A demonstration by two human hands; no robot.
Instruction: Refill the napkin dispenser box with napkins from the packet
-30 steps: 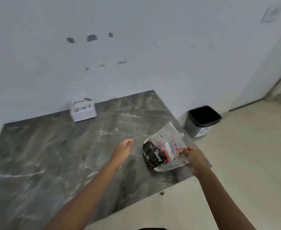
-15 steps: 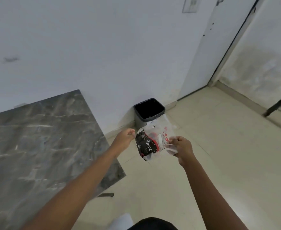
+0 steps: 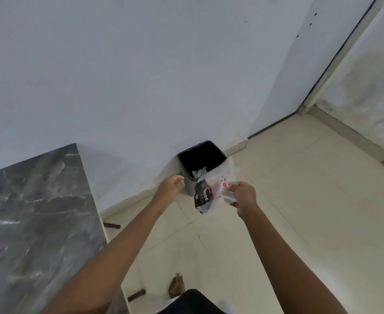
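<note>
A limp clear plastic packet point(image 3: 205, 192) with a black and red printed panel hangs in the air above the floor. My right hand point(image 3: 242, 194) pinches its right edge. It hangs just in front of a small dark bin point(image 3: 187, 175) against the wall, which holds some crumpled clear plastic. My left hand point(image 3: 171, 185) hovers left of the packet with fingers loosely curled and nothing in it. The napkin dispenser box is out of view.
A dark marble table point(image 3: 34, 211) fills the lower left, its black legs point(image 3: 136, 295) showing beneath. Pale floor tiles point(image 3: 299, 211) stretch to the right. A white wall point(image 3: 141, 75) stands behind the bin, with a door frame point(image 3: 336, 53) at the upper right. My bare foot point(image 3: 176, 286) stands below.
The packet was lifted off the table's corner and carried right, over the floor toward the bin. My view swung right, so the white box on the table left the frame.
</note>
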